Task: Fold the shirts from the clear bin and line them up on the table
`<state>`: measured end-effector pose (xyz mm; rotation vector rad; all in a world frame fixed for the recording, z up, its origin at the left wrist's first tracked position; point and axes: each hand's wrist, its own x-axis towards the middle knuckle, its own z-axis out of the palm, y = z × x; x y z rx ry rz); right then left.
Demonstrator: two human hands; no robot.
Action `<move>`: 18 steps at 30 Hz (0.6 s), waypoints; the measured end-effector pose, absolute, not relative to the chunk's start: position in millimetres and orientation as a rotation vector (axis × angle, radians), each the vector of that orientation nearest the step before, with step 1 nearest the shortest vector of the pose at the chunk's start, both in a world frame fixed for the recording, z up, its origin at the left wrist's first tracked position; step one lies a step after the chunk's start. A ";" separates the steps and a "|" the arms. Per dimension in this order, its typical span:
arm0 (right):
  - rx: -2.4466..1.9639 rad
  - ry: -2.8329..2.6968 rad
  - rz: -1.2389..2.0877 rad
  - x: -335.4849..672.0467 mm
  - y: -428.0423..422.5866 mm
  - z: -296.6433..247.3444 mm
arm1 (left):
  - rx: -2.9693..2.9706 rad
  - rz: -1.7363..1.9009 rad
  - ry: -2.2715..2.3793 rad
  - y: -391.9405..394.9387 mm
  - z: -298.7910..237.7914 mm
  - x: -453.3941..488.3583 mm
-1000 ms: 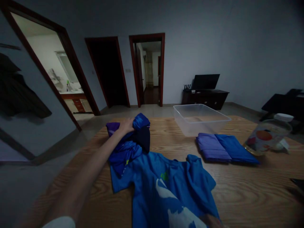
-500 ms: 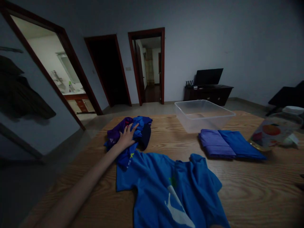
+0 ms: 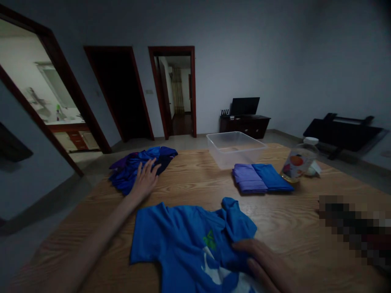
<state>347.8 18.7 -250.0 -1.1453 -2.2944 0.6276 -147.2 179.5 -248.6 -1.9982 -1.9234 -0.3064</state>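
My left hand (image 3: 146, 177) rests, fingers spread, on the near right side of a crumpled pile of blue and purple clothes (image 3: 126, 173) at the table's far left. A blue T-shirt (image 3: 180, 236) with a green and white print lies spread out in front of me, its right sleeve side bunched. Over the shirt's right side is my right hand (image 3: 265, 260), slightly blurred, with its fingers stretched out and nothing seen in them. Two folded garments lie side by side further right, a purple one (image 3: 249, 179) and a blue one (image 3: 271, 177).
A clear plastic bin (image 3: 235, 156) stands at the wooden table's (image 3: 189, 179) far edge. Right of the folded garments are a clear printed container (image 3: 296, 162) and a small pale item (image 3: 313, 167). A pixelated dark patch covers part of the right side.
The view has swung right. My left hand has pushed the pile left, away from the T-shirt, and its fingers have loosened. My right hand has come into view over the shirt.
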 end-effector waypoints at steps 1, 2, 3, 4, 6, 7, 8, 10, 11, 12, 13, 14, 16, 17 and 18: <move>-1.121 -2.336 0.549 348.1 37.6 -249.1 | -2.121 -0.311 -1.885 158.6 -253.9 -134.9; -1.073 -2.369 0.460 348.3 59.8 -249.4 | -2.246 -0.310 -1.868 137.2 -260.7 -124.3; -1.052 -2.391 0.396 348.3 83.5 -251.0 | -2.352 -0.311 -1.878 116.7 -268.4 -115.8; -1.040 -2.417 0.357 348.1 106.9 -254.1 | -2.426 -0.325 -1.913 98.2 -276.5 -109.5; -1.057 -2.498 0.385 346.7 146.2 -262.5 | -2.491 -0.424 -2.015 70.7 -291.1 -103.3; -1.039 -2.521 0.430 345.4 159.9 -266.6 | -2.510 -0.505 -2.057 62.4 -296.3 -102.7; -1.019 -2.525 0.493 343.8 169.2 -269.8 | -2.541 -0.597 -2.080 57.7 -299.6 -103.4; -0.994 -2.464 0.655 340.5 176.6 -271.8 | -2.583 -0.784 -2.122 56.6 -299.1 -107.0; -0.996 -2.414 0.753 339.5 176.4 -270.3 | -2.585 -0.857 -2.164 58.8 -295.4 -109.5; -1.007 -2.369 0.848 339.3 175.0 -267.3 | -2.572 -0.907 -2.223 61.8 -289.5 -112.2; -1.022 -2.332 0.929 340.4 173.4 -263.0 | -2.547 -0.940 -2.280 65.2 -281.7 -115.2; -1.039 -2.298 0.984 342.9 172.1 -257.7 | -2.518 -0.960 -2.322 68.5 -272.4 -118.7; -1.087 -2.218 0.995 352.4 171.8 -245.4 | -2.484 -0.978 -2.342 74.5 -251.4 -126.8; -1.121 -2.167 0.966 358.9 172.8 -239.1 | -2.463 -0.983 -2.328 77.2 -240.9 -131.3; -1.158 -2.109 0.937 366.0 174.5 -232.9 | -2.437 -0.987 -2.311 80.0 -231.3 -136.0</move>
